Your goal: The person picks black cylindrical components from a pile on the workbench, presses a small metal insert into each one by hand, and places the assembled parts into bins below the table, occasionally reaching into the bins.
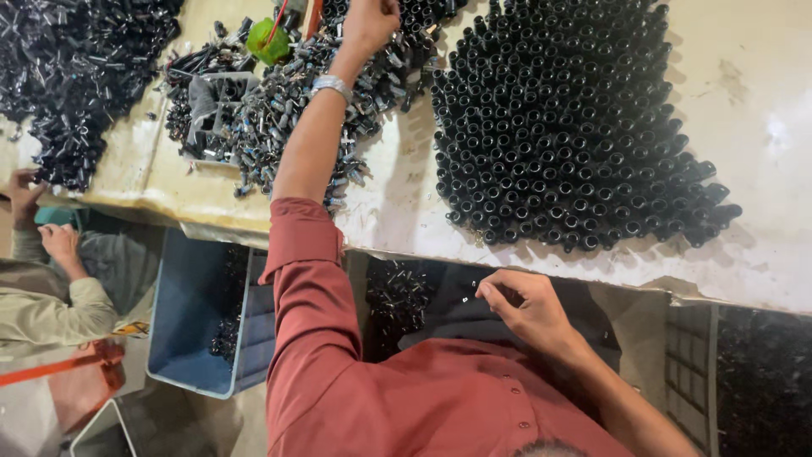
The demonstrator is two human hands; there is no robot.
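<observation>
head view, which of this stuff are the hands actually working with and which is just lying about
In use:
- left hand, reaching into the pile of small metal-tipped parts
- right hand, at the lap below the table edge

Lying about:
- block of upright black tubes
- blue bin
- green object
- grey tray

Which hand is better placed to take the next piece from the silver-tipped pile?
Left. The left hand is stretched out right over that pile, while the right hand sits low at the table's near edge, away from it.
</observation>
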